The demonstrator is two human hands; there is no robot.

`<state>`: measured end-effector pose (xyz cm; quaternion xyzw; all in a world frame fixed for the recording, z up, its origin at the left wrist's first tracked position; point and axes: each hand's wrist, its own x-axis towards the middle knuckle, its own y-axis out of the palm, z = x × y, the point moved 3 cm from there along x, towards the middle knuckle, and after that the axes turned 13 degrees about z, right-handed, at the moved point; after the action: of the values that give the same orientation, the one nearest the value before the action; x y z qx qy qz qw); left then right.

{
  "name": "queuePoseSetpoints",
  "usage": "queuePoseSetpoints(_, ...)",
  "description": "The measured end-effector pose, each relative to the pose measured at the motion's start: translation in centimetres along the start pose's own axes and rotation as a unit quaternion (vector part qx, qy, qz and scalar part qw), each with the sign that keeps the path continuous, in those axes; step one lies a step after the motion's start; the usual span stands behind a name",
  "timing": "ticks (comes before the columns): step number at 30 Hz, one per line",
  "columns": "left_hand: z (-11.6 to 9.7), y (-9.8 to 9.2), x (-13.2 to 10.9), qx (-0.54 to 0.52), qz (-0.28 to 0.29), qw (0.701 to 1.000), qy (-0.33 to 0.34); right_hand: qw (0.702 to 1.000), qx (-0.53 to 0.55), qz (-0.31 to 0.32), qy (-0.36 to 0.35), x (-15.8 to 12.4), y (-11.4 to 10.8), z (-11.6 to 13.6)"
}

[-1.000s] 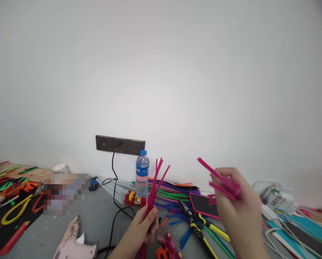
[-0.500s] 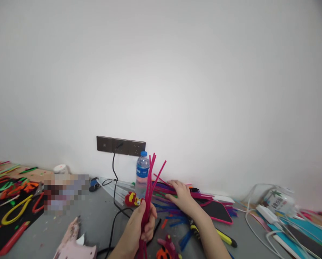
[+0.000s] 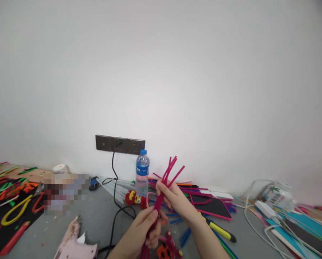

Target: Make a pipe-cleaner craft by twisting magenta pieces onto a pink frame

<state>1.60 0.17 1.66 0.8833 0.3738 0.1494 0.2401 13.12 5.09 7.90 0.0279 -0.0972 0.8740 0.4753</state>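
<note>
A person's left hand point(image 3: 143, 227) closes its fingers around the lower length of one bundle of magenta pipe cleaners point(image 3: 158, 204), raised over a gray table point(image 3: 99, 210); the right hand point(image 3: 172, 198) pinches it higher, at least three tips fanned above. Beyond are one blue-capped water bottle point(image 3: 142, 170), three dark socket panels point(image 3: 120, 145) and one pink-edged phone point(image 3: 213, 208).

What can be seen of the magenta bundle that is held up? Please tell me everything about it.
The bundle is several thin magenta stems, fuzzy-looking like pipe cleaners, held above the grey table and slanting up to the right. The left grip closes around its lower part; the right grip holds it higher. Above, the tips fan apart, one leaning farther right. Below, stems reach the picture's bottom edge.
</note>
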Motion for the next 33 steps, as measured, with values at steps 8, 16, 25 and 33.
queuePoseSetpoints(8, 0.2, -0.3, 0.0, -0.007, -0.020, 0.997, -0.076, 0.990, -0.028, -0.133, -0.035, 0.0, -3.5, -0.8)
queuePoseSetpoints(16, 0.6, -0.9, -0.2, -0.005, -0.031, 0.991, -0.128, 0.955, 0.111, -0.228, -0.153, 0.6, -4.9, -1.9)
queuePoseSetpoints(25, 1.1, -0.8, -0.4, 0.014, 0.026, 0.987, -0.160, 0.873, 0.405, -0.190, -0.192, -0.4, -5.9, -0.4)
queuePoseSetpoints(33, 0.6, 0.2, -0.8, -0.073, 0.094, 0.971, -0.208, 0.876, 0.424, -0.176, -0.148, -1.2, -7.1, -0.3)
